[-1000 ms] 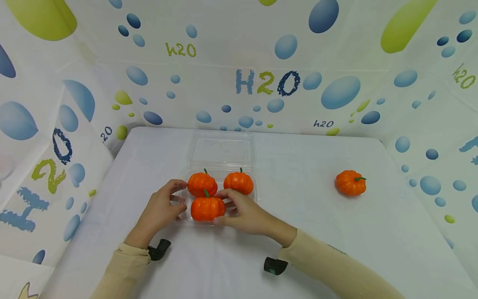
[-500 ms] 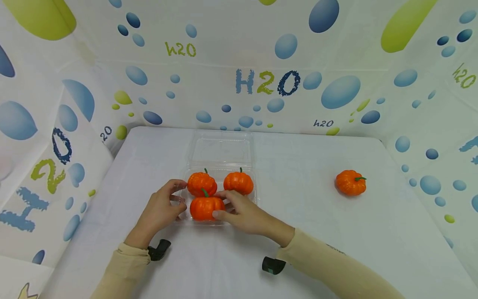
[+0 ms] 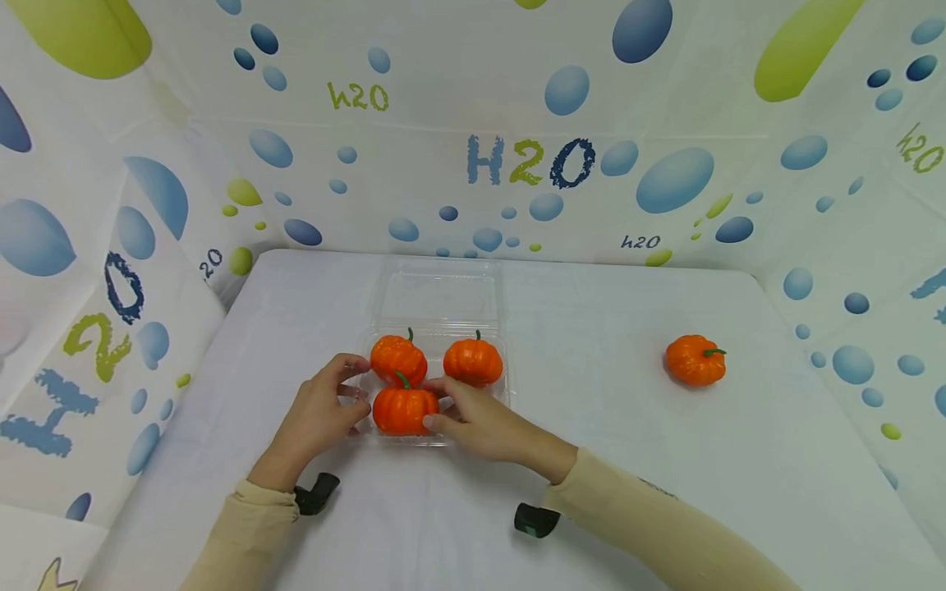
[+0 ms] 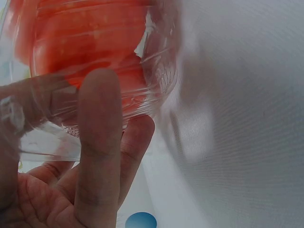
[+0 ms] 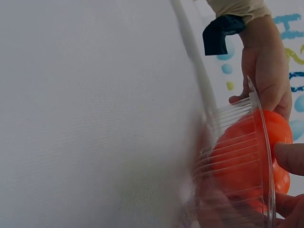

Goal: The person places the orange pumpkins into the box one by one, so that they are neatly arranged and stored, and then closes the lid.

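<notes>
The white cloth-covered table (image 3: pixel 613 501) bears a clear, thin plastic box (image 3: pixel 439 297), opened flat, long axis near to far, lid at the far end. Hands apart: the left hand (image 3: pixel 318 410) grips the box's left wall; the right hand (image 3: pixel 480 419) pinches the near pumpkin (image 3: pixel 401 412) at its right side. Glossy, ribbed, orange, widest left to right, this pumpkin occupies the box's near-left part, its green stem (image 3: pixel 402 380) pointing far and slightly left.

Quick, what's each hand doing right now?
Left hand: closed, holding the clear box by its side.
Right hand: closed, holding the front orange pumpkin.
</notes>
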A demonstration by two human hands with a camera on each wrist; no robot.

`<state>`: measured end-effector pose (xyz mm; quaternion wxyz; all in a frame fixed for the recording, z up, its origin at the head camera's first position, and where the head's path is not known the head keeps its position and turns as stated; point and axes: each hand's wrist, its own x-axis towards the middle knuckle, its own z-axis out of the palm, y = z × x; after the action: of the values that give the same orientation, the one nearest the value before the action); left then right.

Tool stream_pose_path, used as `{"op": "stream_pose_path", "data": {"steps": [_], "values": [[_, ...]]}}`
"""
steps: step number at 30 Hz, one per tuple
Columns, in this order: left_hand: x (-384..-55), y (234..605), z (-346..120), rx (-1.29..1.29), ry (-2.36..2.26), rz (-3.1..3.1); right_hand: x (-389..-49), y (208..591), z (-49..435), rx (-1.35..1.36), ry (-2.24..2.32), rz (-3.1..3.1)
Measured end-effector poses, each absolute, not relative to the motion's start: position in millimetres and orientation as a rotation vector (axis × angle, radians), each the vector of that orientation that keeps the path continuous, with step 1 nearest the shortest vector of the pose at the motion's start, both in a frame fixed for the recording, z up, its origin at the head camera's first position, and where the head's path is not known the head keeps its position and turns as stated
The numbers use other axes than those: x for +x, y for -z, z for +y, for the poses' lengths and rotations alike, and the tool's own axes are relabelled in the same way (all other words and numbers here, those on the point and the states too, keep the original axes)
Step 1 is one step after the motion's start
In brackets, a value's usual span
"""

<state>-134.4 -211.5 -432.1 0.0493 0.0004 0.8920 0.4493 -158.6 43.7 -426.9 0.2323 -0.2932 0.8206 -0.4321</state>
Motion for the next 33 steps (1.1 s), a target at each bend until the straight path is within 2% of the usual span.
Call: {"op": "stream_pose_path", "data": {"steps": [16, 25, 33], "values": [[-134, 431, -212, 0.012, -1.389, 2.713, -156, 426, 42, -0.828, 1.104, 2.341], [-134, 431, -213, 0.024, -1.402, 2.678, -140, 424, 56, -1.048, 0.918, 2.651], [-134, 431, -213, 0.01, -1.403, 2.669, -136, 415, 84, -1.157, 0.984, 2.821]]}}
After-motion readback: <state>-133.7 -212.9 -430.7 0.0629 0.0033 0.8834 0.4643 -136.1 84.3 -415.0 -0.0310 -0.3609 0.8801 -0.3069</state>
